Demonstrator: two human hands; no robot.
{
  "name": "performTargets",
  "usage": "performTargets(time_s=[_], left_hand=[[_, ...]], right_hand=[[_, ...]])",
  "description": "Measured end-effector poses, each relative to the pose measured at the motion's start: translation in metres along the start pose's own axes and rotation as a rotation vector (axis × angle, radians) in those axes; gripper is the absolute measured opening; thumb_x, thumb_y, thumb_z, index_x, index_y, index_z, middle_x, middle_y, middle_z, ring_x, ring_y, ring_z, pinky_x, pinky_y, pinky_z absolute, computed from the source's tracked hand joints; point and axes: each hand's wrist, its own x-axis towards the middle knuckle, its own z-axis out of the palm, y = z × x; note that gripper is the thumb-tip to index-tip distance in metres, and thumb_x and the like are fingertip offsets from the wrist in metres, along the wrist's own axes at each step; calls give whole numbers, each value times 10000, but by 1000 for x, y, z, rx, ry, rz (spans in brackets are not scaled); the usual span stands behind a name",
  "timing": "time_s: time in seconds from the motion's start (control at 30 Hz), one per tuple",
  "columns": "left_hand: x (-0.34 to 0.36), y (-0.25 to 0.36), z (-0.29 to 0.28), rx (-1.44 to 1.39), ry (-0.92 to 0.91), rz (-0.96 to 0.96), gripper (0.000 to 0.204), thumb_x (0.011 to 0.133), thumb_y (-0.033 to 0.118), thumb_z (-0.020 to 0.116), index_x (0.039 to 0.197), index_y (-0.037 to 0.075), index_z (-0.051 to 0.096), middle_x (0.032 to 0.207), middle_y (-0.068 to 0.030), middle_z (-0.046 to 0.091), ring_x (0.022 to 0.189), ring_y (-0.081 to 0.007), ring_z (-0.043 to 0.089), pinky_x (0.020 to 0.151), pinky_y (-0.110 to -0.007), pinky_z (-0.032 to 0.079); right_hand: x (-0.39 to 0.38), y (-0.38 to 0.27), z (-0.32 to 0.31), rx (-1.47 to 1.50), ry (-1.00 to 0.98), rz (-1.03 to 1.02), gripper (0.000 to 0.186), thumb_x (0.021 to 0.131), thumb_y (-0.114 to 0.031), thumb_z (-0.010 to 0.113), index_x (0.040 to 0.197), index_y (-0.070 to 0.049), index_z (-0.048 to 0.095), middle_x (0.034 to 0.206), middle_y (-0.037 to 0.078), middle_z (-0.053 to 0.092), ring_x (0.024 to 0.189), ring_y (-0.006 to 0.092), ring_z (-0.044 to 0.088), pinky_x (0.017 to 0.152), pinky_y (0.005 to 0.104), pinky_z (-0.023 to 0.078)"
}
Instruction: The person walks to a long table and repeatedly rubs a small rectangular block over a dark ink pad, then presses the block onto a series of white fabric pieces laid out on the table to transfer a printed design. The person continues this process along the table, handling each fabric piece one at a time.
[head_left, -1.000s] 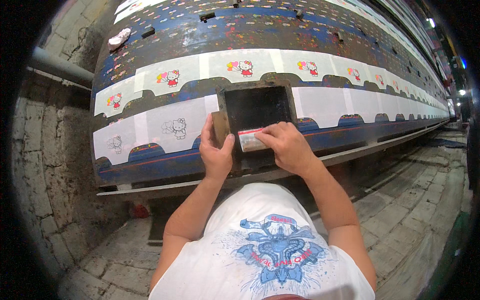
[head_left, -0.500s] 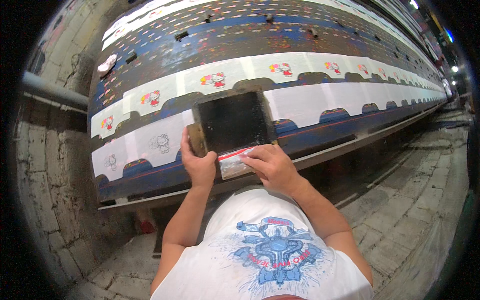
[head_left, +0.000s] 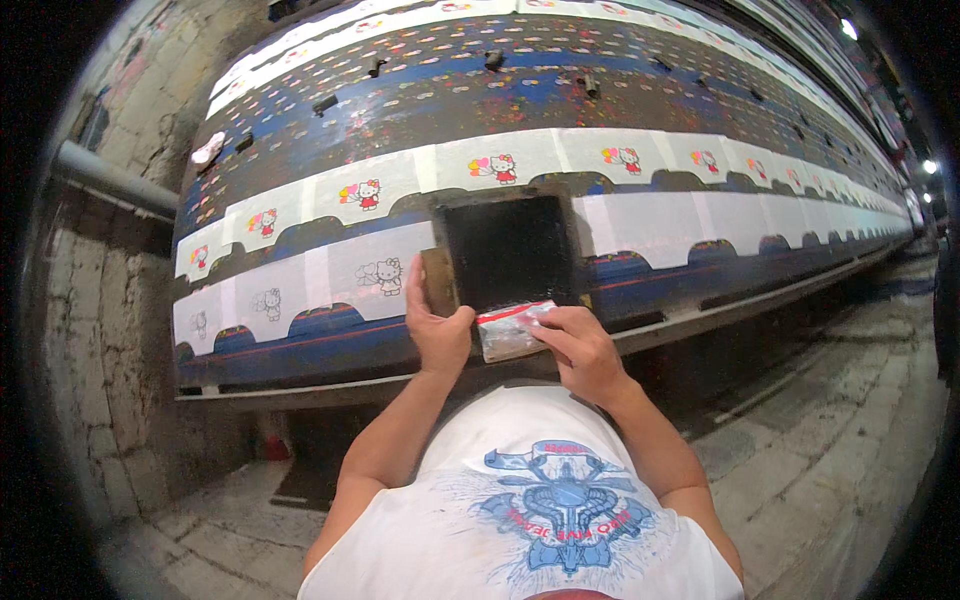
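Note:
A screen-printing frame [head_left: 508,245] with a black, wet-looking mesh lies over the near row of white fabric panels [head_left: 660,220]. My left hand [head_left: 440,325] grips its left side, the thumb at the near corner and fingers along the wooden edge. At the near edge, the fingers of my right hand [head_left: 585,350] close on a silvery strip with a red stripe [head_left: 512,332]; what lies beneath those fingers is hidden. Left of the frame, a panel bears a black outline print of a cartoon kitten with balloons [head_left: 380,277]. Fainter-looking outlines continue further left.
Behind lies a row of panels with coloured kitten prints [head_left: 493,168]. Small dark blocks [head_left: 325,104] stand on the ink-spotted long table [head_left: 450,95]. A pale pink crumpled thing [head_left: 207,150] sits at its left edge. A pipe [head_left: 115,180] juts toward the table's left end.
The frame has moved one panel to the right along the near row, both hands with it. Another outline print now shows left of it. My view has shifted right too.

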Motion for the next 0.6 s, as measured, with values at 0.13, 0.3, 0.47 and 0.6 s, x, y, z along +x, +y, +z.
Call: performTargets(time_s=[0.13, 0.3, 0.47, 0.6], left_hand=[[-7, -1, 31, -78, -4, -50, 1060, 762, -106, 692, 1781, -1, 421, 1664, -208, 595, 1574, -307, 565, 1319, -404, 436], [-10, 1, 40, -47, -4, -76, 1062, 759, -128, 687, 1779, -2, 421, 1639, -221, 619, 1530, -310, 610, 1303, -409, 460], [-6, 0, 40, -44, -2, -104, 1057, 769, -128, 677, 1785, 16, 421, 1646, -232, 614, 1520, -313, 621, 1290, -411, 474], [-5, -3, 39, 22, -5, -111, 1027, 800, -122, 670, 1786, 7, 414, 1649, -231, 610, 1515, -307, 623, 1292, -411, 472]], right_hand=[[-3, 25, -26, -11, -62, -47, 502, 800, 141, 790, 1264, -44, 838, 1285, 167, 784, 1252, 395, 736, 1070, 515, 594], [5, 36, -39, -97, -141, -159, 492, 829, 66, 789, 1307, -48, 810, 1305, 148, 776, 1245, 387, 737, 1064, 519, 581], [24, 35, -41, -154, -300, -178, 486, 835, 33, 783, 1318, -32, 781, 1263, 138, 776, 1182, 383, 741, 1031, 508, 591], [62, 54, -62, -116, -442, -147, 468, 829, 67, 751, 1288, -23, 763, 1205, 167, 781, 1148, 401, 740, 1010, 515, 598]])
